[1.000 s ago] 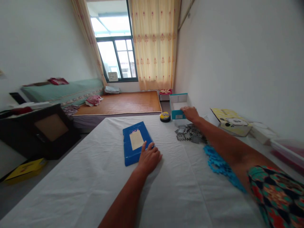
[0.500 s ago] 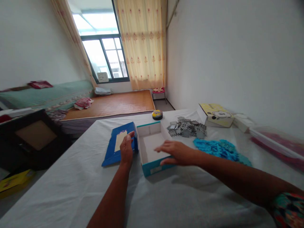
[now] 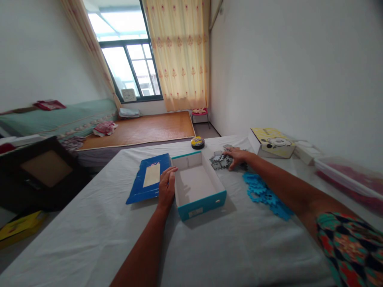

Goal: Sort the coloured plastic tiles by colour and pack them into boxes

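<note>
An open-topped teal box (image 3: 201,210) with a pale inside sits on the white cloth, its floor bare. My left hand (image 3: 167,185) rests along the box's left wall, fingers stretched out at the rim. Left of it lies a blue lid (image 3: 138,187) with a cream label. My right hand (image 3: 237,156) reaches over the heap of grey gear-shaped pieces (image 3: 220,160), fingers spread and touching them; I cannot make out a piece in its grasp. Nearer to me, a heap of bright blue gear-shaped pieces (image 3: 266,196) lies partly under my right forearm.
A round yellow-and-black tin (image 3: 198,142) stands at the table's far edge. Against the right wall are a yellow cartoon box (image 3: 273,144), a small white box (image 3: 305,153) and a clear tub of red pieces (image 3: 350,177). A bed (image 3: 146,129) stands beyond the table.
My right hand has moved from above the teal box, away and to the right, onto the grey heap. My left hand has shifted from over the lid to the box's left wall.
</note>
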{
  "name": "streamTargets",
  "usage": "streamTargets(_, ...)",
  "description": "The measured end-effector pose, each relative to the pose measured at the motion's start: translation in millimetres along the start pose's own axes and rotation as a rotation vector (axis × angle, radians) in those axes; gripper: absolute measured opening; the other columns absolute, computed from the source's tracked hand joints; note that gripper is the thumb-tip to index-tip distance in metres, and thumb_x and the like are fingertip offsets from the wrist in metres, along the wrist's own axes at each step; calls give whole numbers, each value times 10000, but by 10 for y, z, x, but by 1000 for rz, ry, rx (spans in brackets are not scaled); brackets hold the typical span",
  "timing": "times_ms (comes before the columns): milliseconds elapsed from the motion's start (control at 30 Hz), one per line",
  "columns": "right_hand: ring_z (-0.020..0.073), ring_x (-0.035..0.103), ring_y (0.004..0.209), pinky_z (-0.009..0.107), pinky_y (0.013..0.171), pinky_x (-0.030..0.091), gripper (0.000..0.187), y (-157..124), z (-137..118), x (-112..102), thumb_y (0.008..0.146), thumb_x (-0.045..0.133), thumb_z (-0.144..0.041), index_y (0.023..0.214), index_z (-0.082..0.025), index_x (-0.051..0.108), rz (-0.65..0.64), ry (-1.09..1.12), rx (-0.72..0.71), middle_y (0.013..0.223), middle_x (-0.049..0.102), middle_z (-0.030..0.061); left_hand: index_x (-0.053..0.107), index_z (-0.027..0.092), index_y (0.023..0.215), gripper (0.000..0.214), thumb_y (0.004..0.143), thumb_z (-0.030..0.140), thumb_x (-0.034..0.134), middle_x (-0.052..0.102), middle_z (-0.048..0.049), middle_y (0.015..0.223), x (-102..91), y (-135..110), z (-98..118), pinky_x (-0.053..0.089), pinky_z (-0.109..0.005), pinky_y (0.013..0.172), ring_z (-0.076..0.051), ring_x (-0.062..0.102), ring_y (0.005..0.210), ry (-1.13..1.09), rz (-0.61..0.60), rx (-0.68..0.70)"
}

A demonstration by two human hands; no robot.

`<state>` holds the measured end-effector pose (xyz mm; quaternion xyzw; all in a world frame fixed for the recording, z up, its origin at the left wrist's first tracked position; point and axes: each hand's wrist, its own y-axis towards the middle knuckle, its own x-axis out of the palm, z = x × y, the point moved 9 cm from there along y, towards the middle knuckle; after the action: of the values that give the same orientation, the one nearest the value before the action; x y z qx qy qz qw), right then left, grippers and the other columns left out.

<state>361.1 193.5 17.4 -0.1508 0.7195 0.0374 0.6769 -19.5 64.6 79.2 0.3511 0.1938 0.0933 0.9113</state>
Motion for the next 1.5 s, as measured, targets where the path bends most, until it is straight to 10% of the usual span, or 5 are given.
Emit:
streamTargets(667, 270, 590, 1072, 369, 960, 428, 468, -337, -163, -408, 675, 661, -160, 1140, -217, 650, 327, -48, 76, 1253, 581, 113, 691, 196, 1035, 351, 960, 358, 389, 625, -95, 1196, 74, -20, 10, 386, -442, 1055, -226, 531, 1178, -28, -68, -23)
streamTargets(867, 220, 614, 984, 303, 881, 473, 345, -581, -215, -1082, 686, 648, -149, 1027, -195, 667, 537, 118, 88, 1073, 642, 83, 693, 198, 1022, 337, 955, 351, 400, 628, -93, 1184, 73, -22, -3, 396, -441, 1048, -225, 541, 1169, -39, -63, -21)
streamTargets(1033, 214, 617, 992, 351, 909, 482, 369, -835, -1134, -1439, 724, 681, -264, 1090, -250, 635, 598, 426, -254, 1103, 651, 26, 691, 198, 1030, 336, 958, 350, 399, 630, -90, 1191, 76, -25, 7, 390, -439, 1058, -219, 539, 1174, -36, -67, -14)
streamTargets(1267, 300, 368, 1361, 495, 1113, 319, 802, -990, -2424, -797, 662, 766, -521, 1384, -356, 459, 344, 476, -616, 1461, 434, 42, 634, 213, 1157, 340, 954, 361, 404, 616, -85, 1224, 73, -15, -48, 371, -436, 1078, -215, 518, 1212, -23, -61, -14)
streamTargets(1500, 256, 588, 1144, 470, 980, 472, 526, -965, -870, -1046, 860, 571, -401, 1358, -252, 489, 440, 765, -305, 1356, 547, 107, 642, 203, 1135, 341, 951, 366, 405, 608, -95, 1235, 91, -1, -59, 377, -442, 1077, -224, 524, 1205, -14, -75, 9)
